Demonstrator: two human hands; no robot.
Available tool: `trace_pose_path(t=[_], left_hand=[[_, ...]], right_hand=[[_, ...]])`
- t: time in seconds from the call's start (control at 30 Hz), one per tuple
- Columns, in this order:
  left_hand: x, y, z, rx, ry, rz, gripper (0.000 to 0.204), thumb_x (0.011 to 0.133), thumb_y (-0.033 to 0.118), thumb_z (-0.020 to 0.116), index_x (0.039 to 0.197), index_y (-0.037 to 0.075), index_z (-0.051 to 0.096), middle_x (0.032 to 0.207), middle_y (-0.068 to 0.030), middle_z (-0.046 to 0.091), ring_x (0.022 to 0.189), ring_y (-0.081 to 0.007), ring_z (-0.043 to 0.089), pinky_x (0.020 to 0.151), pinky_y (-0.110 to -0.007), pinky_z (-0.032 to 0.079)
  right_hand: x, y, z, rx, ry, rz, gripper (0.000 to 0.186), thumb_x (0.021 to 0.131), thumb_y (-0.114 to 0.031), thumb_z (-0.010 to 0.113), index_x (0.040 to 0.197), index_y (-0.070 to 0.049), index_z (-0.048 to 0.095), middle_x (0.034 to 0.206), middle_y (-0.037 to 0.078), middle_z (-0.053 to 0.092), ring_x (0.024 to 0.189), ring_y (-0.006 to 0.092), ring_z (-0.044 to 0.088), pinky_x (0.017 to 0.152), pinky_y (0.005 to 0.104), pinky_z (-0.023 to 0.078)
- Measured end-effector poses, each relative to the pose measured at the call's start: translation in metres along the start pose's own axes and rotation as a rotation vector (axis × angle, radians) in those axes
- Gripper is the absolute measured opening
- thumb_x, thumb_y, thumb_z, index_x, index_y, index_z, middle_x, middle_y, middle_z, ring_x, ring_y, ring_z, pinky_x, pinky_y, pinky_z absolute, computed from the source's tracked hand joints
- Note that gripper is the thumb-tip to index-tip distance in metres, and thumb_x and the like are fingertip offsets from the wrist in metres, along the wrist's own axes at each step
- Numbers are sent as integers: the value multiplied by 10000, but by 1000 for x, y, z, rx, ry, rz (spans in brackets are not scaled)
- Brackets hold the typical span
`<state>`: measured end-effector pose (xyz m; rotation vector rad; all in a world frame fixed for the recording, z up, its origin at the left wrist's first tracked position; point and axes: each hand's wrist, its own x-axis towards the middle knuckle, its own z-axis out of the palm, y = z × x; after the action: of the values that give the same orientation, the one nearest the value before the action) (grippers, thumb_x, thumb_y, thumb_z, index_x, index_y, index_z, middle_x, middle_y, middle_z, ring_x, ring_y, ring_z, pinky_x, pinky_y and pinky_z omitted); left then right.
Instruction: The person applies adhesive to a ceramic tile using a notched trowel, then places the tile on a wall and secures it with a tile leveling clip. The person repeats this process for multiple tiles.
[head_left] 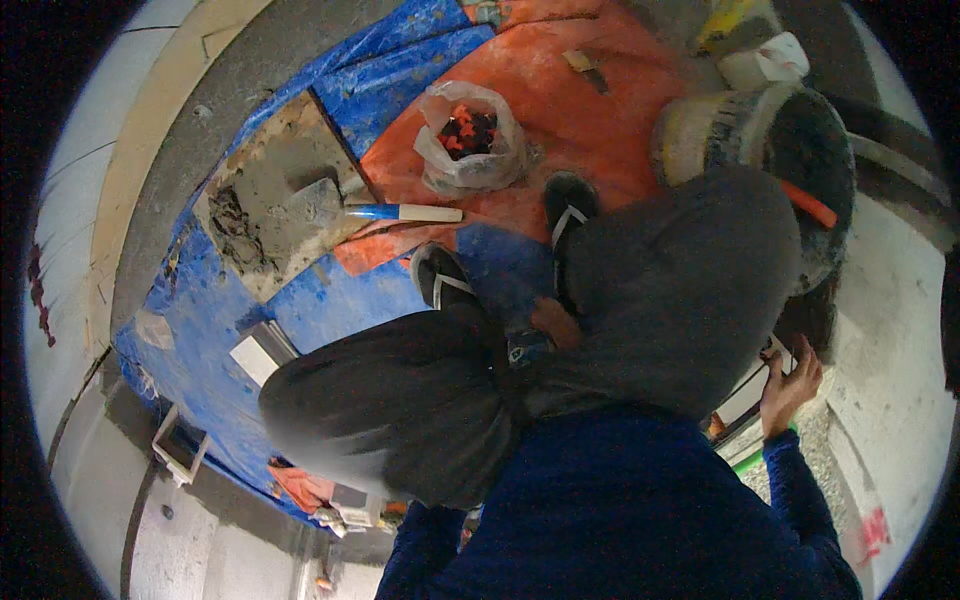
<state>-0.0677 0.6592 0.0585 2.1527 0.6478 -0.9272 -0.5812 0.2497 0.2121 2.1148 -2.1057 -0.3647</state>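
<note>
Dark blue cloth fills the lower middle: the sweater (620, 500) of a person who squats with knees spread wide in grey trousers (660, 270). The right hand (790, 388) reaches out to the person's right, thumb and fingers apart with a gap between them. Just beside its thumb is a white panel (740, 402), partly hidden by the knee, close to a pale wall (895, 320); whether the fingertips touch it cannot be told. A green strip (748, 463) shows near that wrist. The left sleeve (425, 545) goes down beside the left thigh and the hand itself is hidden, so its state cannot be told.

Dark sandals (572, 205) with white straps rest on the ground sheets, one blue sheet (350, 300) and one orange sheet (610, 100). Beyond the feet stands an open plastic bag (508, 165) with orange and dark bits inside. To its left a board (285, 150) bears grey mortar (240, 230) and a trowel (318, 202), whose blue and white handle points right. White tiles (262, 352) lie near the left knee, and a pale frame (180, 455) lies farther left. Beyond the right knee are a dirty bucket (700, 140), with an orange stick (808, 204) at its mouth, and a white container (765, 62).
</note>
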Motion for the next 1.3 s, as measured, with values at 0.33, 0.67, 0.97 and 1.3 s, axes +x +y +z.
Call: trace_pose_path(t=[0.33,0.67,0.97,1.3], left_hand=[[23,-14,-5,-62,-63,70,474,1005,348,541,1369,47,572,1323,-122,631,1152,-256,614,879,-498,530],[-9,28,-23,64,69,-75,475,1007,352,534,1373,51,569,1334,-120,625,1168,-257,609,894,-503,526],[-37,70,15,142,102,-170,477,1009,355,527,1377,54,568,1343,-118,620,1182,-257,604,907,-508,523],[-18,82,39,92,90,-104,479,1011,359,519,1381,58,565,1354,-115,614,1198,-258,598,921,-513,519]], right_hand=[[-11,13,17,-110,94,15,592,935,-486,624,1378,-95,582,1284,146,630,1258,382,516,1046,513,396],[-26,9,-14,-72,-183,27,641,942,-517,615,1417,-93,540,1326,149,603,1285,400,475,1073,546,347],[-11,-14,-37,-52,-337,53,670,944,-529,609,1440,-89,511,1345,150,588,1297,410,450,1084,563,318],[-3,-18,-36,-40,-284,41,703,946,-542,602,1465,-84,480,1365,152,572,1311,421,423,1097,583,287]])
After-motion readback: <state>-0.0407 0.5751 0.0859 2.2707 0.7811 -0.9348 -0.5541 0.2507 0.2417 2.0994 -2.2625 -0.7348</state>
